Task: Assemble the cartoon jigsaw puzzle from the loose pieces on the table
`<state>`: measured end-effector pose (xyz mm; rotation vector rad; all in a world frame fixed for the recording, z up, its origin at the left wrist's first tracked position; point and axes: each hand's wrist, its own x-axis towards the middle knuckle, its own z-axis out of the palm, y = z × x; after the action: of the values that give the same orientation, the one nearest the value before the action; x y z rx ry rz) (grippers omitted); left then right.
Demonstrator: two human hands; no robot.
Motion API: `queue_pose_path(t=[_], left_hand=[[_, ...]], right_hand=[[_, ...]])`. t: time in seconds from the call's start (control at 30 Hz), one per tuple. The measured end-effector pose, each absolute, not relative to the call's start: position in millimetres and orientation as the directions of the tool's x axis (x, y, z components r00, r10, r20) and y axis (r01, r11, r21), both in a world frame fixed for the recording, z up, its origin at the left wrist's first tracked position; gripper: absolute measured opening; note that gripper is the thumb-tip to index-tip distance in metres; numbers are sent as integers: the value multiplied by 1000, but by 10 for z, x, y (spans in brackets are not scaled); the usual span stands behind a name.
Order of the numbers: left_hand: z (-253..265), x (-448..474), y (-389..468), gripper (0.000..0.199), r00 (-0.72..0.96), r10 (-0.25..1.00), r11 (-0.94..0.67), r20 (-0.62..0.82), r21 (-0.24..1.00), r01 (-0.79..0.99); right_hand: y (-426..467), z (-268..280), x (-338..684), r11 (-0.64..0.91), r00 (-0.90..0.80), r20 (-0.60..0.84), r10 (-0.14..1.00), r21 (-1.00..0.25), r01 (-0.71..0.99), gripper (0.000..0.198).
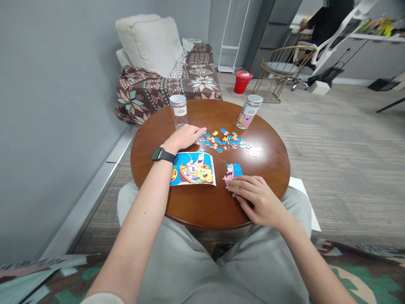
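My left hand [187, 136], with a black smartwatch [163, 155] on its wrist, reaches over the table with its fingers stretched out. Its fingertips are at the left edge of a spread of loose jigsaw puzzle pieces [223, 142], mostly blue and yellow. Below that wrist lies a cartoon picture sheet [198, 171], its left part hidden by my forearm. My right hand [256, 196] rests with extended fingers on the lower part of a small joined puzzle section [236, 169], blue with a pink figure. The fingers cover much of that section.
On the round brown table [202, 209], a clear jar [179, 114] with a silver lid stands behind my left hand. A printed jar [249, 112] stands at the back right. Beyond are a covered sofa [202, 80], a red bin [242, 82], a gold-framed chair [281, 65] and a seated person [332, 21].
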<state>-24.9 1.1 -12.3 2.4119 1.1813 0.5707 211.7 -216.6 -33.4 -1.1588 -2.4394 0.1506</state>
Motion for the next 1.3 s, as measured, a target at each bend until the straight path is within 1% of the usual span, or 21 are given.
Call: queue_pose_path(t=[0.27, 0.33, 0.43, 0.53, 0.6, 0.67, 0.73, 0.83, 0.9, 0.97, 1.03, 1.13, 1.2, 1.3], left_hand=[[-153, -252, 30, 53, 560, 806, -570, 194, 513, 642], [-154, -250, 31, 52, 564, 801, -575, 201, 517, 634], [-117, -238, 12, 49, 565, 799, -578, 206, 524, 626], [-8, -206, -61, 45, 608, 775, -575, 170, 589, 568], [89, -166, -146, 40, 710, 698, -567, 93, 677, 469], [167, -102, -245, 35, 827, 561, -558, 6, 741, 373], [201, -12, -340, 32, 909, 412, -555, -65, 773, 307], [168, 142, -444, 24, 958, 246, -574, -146, 775, 265], [126, 222, -478, 20, 972, 176, -603, -159, 763, 234], [100, 260, -486, 19, 979, 142, -629, -148, 750, 204], [101, 253, -476, 20, 977, 165, -645, -132, 736, 208], [141, 194, -446, 24, 955, 277, -632, -102, 730, 261], [184, 140, -424, 24, 936, 344, -601, -71, 749, 278], [285, 23, -390, 19, 913, 409, -547, 10, 803, 236]], right_hand=[[-2164, -303, 2108, 647, -579, 293, 761, -280, 709, 41], [-2167, -320, 2115, 639, -559, 314, 767, -294, 711, 41], [-2163, -361, 2128, 606, -487, 377, 788, -335, 722, 39], [-2148, -400, 2133, 577, -443, 391, 807, -358, 734, 36], [-2137, -418, 2133, 561, -432, 381, 817, -353, 749, 36], [-2129, -426, 2131, 548, -426, 370, 825, -343, 763, 36], [-2127, -426, 2128, 537, -420, 362, 832, -337, 774, 36], [-2130, -411, 2121, 515, -402, 355, 844, -328, 792, 37], [-2134, -397, 2114, 495, -387, 347, 854, -318, 808, 36], [-2137, -384, 2105, 479, -376, 338, 863, -312, 821, 35], [-2139, -376, 2098, 471, -367, 338, 867, -312, 825, 33], [-2139, -380, 2095, 476, -365, 348, 863, -321, 819, 32], [-2137, -394, 2103, 485, -372, 354, 858, -320, 814, 32], [-2135, -426, 2123, 496, -382, 364, 850, -304, 814, 32]])
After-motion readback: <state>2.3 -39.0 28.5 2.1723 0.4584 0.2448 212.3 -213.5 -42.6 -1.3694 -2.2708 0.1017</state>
